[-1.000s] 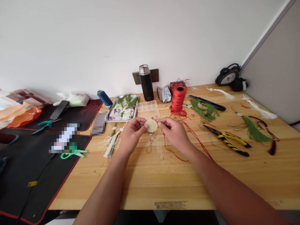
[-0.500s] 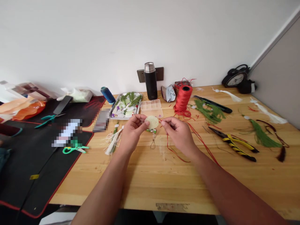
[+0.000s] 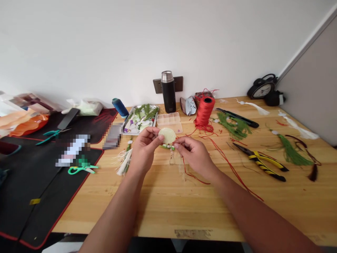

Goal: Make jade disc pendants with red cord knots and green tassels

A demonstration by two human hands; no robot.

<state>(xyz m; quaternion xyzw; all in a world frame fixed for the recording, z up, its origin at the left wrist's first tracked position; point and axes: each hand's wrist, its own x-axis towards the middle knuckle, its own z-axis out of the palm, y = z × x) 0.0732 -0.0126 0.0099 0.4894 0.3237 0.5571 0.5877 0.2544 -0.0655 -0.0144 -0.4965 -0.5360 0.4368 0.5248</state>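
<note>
Between thumb and fingers, my left hand [image 3: 145,149] grips a round pale green disc [image 3: 167,135] above the wooden table. The fingertips of my right hand [image 3: 194,153] are pinched on a thin red cord [image 3: 185,171] at the disc's lower right edge. The cord trails down onto the tabletop. Just below the disc lies a small green piece with a thin wire loop [image 3: 172,160]. A large red thread spool [image 3: 204,111] stands behind my right hand.
A metal tray [image 3: 126,133] and a clear compartment box [image 3: 176,125] lie behind the hands, with a black thermos [image 3: 168,93] beyond. Yellow-black pliers [image 3: 260,160], green tassels [image 3: 292,149] and a cutter [image 3: 238,117] are right. Green scissors [image 3: 83,168] lie left.
My right hand has come closer to the disc, bringing the red cord to its lower edge. My left hand has tilted the disc and shifted it slightly left.
</note>
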